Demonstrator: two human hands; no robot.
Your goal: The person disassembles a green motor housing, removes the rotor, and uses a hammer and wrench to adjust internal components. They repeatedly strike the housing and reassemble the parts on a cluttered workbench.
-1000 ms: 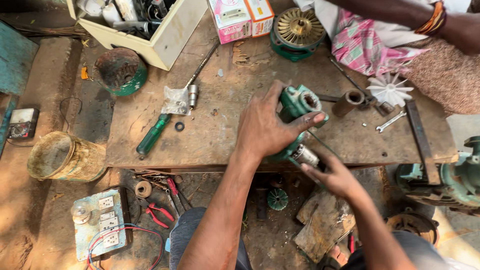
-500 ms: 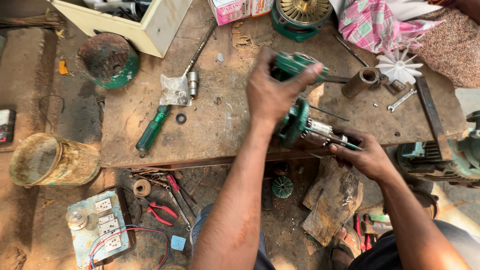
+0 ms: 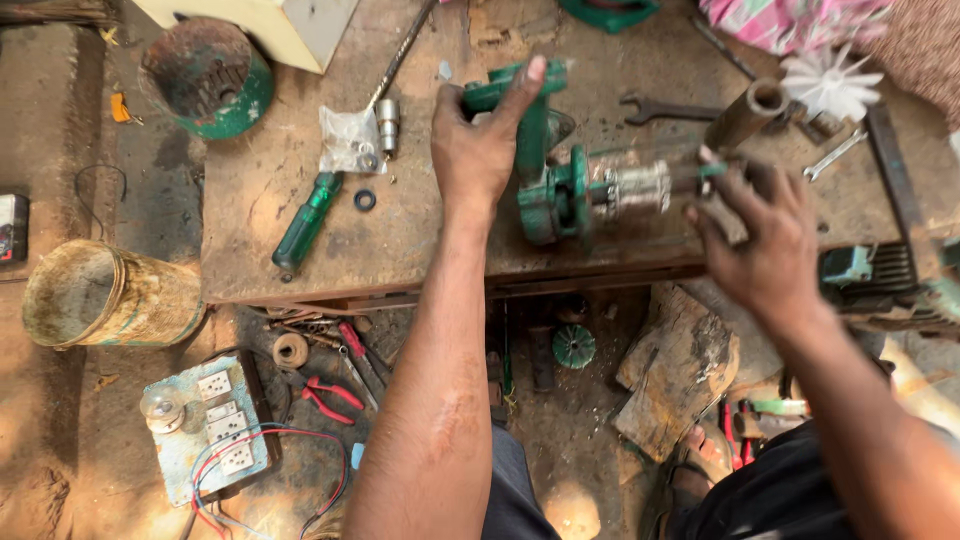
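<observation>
My left hand (image 3: 485,140) grips the green cast housing (image 3: 545,175) of a small motor or pump assembly at its left end, on the worn wooden workbench (image 3: 270,215). My right hand (image 3: 765,235) is wrapped around the other end, where a blurred metal rotor and shaft (image 3: 640,185) stick out of the housing to the right. The assembly lies on its side near the bench's front edge.
On the bench lie a green-handled screwdriver (image 3: 308,218), a small plastic bag of parts (image 3: 348,140), a black washer (image 3: 365,199), a spanner (image 3: 660,108), a rusty pipe piece (image 3: 745,112) and a white fan impeller (image 3: 830,80). On the ground below: a rusty can (image 3: 105,295), a socket board (image 3: 215,425), red pliers (image 3: 330,395).
Both hands and the green assembly have shifted along the bench as the camera dropped closer. The rotor now sticks farther out to the right, and my right hand is blurred with motion.
</observation>
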